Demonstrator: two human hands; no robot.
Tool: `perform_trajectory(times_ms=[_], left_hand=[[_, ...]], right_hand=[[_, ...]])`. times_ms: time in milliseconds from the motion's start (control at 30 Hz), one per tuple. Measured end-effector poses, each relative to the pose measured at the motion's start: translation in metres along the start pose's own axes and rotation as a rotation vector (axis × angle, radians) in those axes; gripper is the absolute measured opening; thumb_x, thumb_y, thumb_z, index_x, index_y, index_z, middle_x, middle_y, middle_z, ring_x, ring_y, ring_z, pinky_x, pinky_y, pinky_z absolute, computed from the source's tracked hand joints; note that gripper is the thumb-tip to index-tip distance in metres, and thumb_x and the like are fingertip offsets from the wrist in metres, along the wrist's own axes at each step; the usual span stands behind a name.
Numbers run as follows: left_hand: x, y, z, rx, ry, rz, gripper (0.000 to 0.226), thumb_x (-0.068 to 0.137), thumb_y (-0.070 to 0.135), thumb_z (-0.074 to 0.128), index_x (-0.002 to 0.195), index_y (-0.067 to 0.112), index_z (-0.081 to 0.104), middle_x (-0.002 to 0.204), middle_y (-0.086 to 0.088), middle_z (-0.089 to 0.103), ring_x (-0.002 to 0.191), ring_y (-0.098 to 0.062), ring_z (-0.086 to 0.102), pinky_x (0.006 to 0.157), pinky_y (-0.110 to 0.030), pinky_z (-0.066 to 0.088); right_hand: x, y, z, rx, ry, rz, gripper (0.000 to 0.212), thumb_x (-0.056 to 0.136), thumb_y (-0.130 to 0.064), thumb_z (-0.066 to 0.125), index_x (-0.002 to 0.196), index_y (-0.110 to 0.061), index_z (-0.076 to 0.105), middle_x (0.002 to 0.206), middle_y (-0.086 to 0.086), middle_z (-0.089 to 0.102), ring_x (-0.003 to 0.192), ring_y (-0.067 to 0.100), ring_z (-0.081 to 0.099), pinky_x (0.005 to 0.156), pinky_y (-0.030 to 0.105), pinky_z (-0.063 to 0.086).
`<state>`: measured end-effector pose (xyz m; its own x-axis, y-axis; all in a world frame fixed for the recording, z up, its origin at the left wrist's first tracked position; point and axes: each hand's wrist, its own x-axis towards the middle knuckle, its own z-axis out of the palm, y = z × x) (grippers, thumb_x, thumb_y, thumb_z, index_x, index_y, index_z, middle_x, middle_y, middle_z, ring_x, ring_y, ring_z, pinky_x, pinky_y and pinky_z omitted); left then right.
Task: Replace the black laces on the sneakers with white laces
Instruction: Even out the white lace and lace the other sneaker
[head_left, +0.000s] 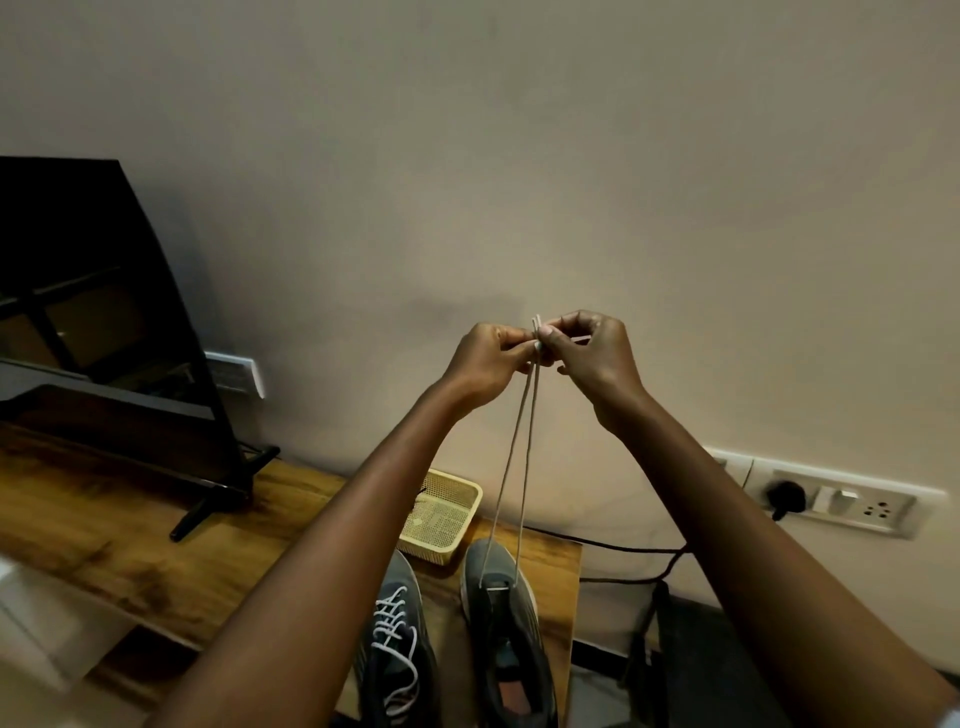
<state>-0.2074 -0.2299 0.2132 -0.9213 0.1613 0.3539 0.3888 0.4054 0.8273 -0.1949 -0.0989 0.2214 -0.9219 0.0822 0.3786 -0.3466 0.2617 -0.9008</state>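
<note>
Two grey mesh sneakers sit nearest me on the brown wooden surface (156, 545): the left sneaker (397, 644) fully laced in white, the right sneaker (511, 623) threaded only at its lowest eyelets. Its thin white lace (524, 467) rises in two strands to my raised hands. My left hand (488, 364) and right hand (592, 353) pinch the lace ends together. Beyond the sneakers sits a yellow perforated plastic basket (441, 514).

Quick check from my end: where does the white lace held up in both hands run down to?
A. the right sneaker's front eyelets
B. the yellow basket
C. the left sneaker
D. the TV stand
A: both strands of the white lace drop from the hands to the front eyelets of the right sneaker.
</note>
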Motion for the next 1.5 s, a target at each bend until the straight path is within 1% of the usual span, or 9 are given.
perform_trajectory(times_ms=[267,633,733,833,933,1033,1167,1367,1500], left_hand=[[0.002,-0.002,-0.004,-0.001,-0.002,-0.004,0.023,0.097,0.012,0.052,0.111,0.007,0.070,0.095,-0.005,0.072,0.094,-0.020,0.068,0.087,-0.032,0.054],[-0.002,-0.008,-0.008,0.032,-0.022,-0.054,0.023,0.097,0.019,0.053,0.109,0.011,0.070,0.101,-0.003,0.073,0.097,-0.016,0.066,0.092,-0.033,0.051],[-0.009,-0.021,-0.013,-0.038,0.132,-0.090,0.023,0.098,0.017,0.051,0.110,0.008,0.069,0.098,-0.005,0.072,0.083,-0.007,0.067,0.076,-0.015,0.053],[-0.021,-0.051,-0.025,0.004,0.417,-0.145,0.022,0.099,0.015,0.048,0.101,0.012,0.069,0.085,-0.003,0.070,0.074,-0.012,0.066,0.075,-0.027,0.056],[-0.040,-0.097,-0.032,0.402,0.584,-0.174,0.022,0.099,0.024,0.048,0.095,0.016,0.069,0.083,-0.005,0.069,0.070,-0.018,0.061,0.060,-0.032,0.049],[-0.065,-0.138,-0.017,0.671,0.423,-0.313,0.022,0.097,0.029,0.049,0.092,0.018,0.067,0.089,-0.008,0.067,0.083,-0.025,0.059,0.077,-0.037,0.047],[-0.102,-0.176,0.033,0.831,0.074,-0.509,0.039,0.094,0.039,0.053,0.130,0.024,0.056,0.135,-0.003,0.051,0.126,-0.026,0.040,0.102,-0.045,0.029],[-0.142,-0.209,0.094,0.473,-0.121,-0.710,0.023,0.088,0.039,0.063,0.100,0.020,0.069,0.105,-0.006,0.070,0.098,-0.027,0.063,0.077,-0.029,0.047],[-0.149,-0.226,0.112,0.321,-0.084,-0.806,0.036,0.073,0.047,0.075,0.080,0.012,0.069,0.085,-0.008,0.070,0.085,-0.027,0.066,0.073,-0.034,0.053]], right_hand=[[-0.002,-0.005,-0.002,0.038,-0.031,0.020,0.014,0.089,-0.014,0.065,0.075,-0.016,0.064,0.073,0.005,0.068,0.065,0.012,0.065,0.053,0.013,0.047],[-0.002,0.010,0.007,0.081,0.029,0.041,0.008,0.091,-0.016,0.063,0.093,-0.008,0.065,0.082,0.004,0.066,0.068,0.004,0.063,0.058,0.013,0.045],[-0.003,0.028,0.010,0.198,0.139,0.132,0.010,0.096,-0.018,0.056,0.087,-0.014,0.058,0.087,0.004,0.067,0.079,0.014,0.065,0.067,0.022,0.047],[-0.013,0.051,0.008,0.331,0.187,0.239,0.012,0.098,-0.018,0.053,0.087,-0.013,0.054,0.085,0.006,0.068,0.072,0.014,0.067,0.060,0.018,0.050],[-0.029,0.087,0.010,0.351,0.195,0.306,0.015,0.096,-0.014,0.056,0.081,-0.012,0.056,0.076,0.007,0.065,0.063,0.012,0.064,0.053,0.014,0.049],[-0.047,0.132,0.021,0.260,0.148,0.382,0.013,0.092,-0.012,0.061,0.079,-0.010,0.061,0.072,0.006,0.064,0.059,0.011,0.061,0.052,0.015,0.047],[-0.075,0.187,0.042,0.136,0.009,0.490,0.008,0.089,-0.008,0.065,0.081,-0.005,0.067,0.066,0.005,0.062,0.056,0.013,0.055,0.049,0.015,0.045],[-0.106,0.247,0.066,-0.162,-0.268,0.512,0.004,0.084,-0.008,0.071,0.080,-0.008,0.072,0.069,-0.001,0.066,0.062,0.008,0.058,0.060,0.021,0.047],[-0.115,0.271,0.074,-0.335,-0.361,0.522,0.004,0.081,-0.009,0.073,0.078,-0.012,0.074,0.074,-0.002,0.069,0.069,0.006,0.061,0.064,0.019,0.046]])
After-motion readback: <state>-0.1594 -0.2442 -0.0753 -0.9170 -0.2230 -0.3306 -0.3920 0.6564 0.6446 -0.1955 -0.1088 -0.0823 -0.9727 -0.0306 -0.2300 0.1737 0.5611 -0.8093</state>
